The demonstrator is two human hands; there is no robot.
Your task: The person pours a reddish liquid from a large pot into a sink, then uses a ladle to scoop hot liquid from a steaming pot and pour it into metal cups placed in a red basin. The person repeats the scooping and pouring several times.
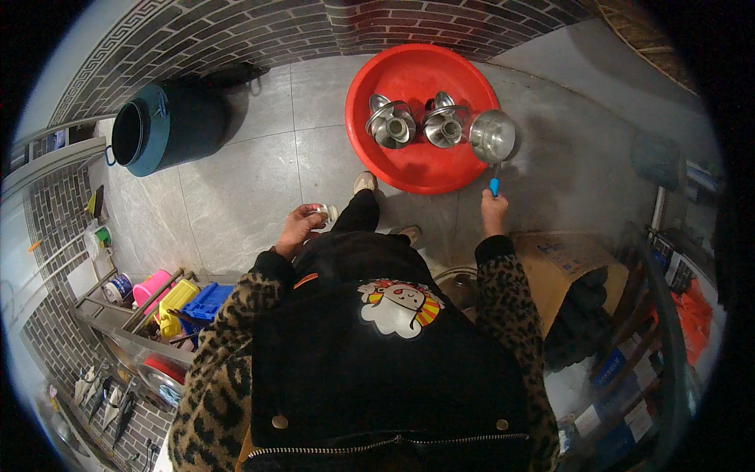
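My right hand (494, 207) grips the blue-ended handle of a metal ladle (492, 137), whose round bowl hangs over the right rim of a large red plastic basin (407, 171). Two shiny metal kettles (391, 128) with wide openings and raised handles stand side by side in the basin; the right kettle (443, 128) is nearer the ladle. At the left, my left hand (305, 224) holds a small whitish round lid or stopper (328, 213) between thumb and fingers, beside my leg and apart from the basin.
A dark blue barrel (177, 130) stands on the tiled floor at the left. A cardboard box (566, 259) with dark contents is close by my right arm. At the lower left, a metal rack (127, 324) holds a pink container, a yellow container and a blue basket (206, 302). A brick-patterned wall rises behind the basin.
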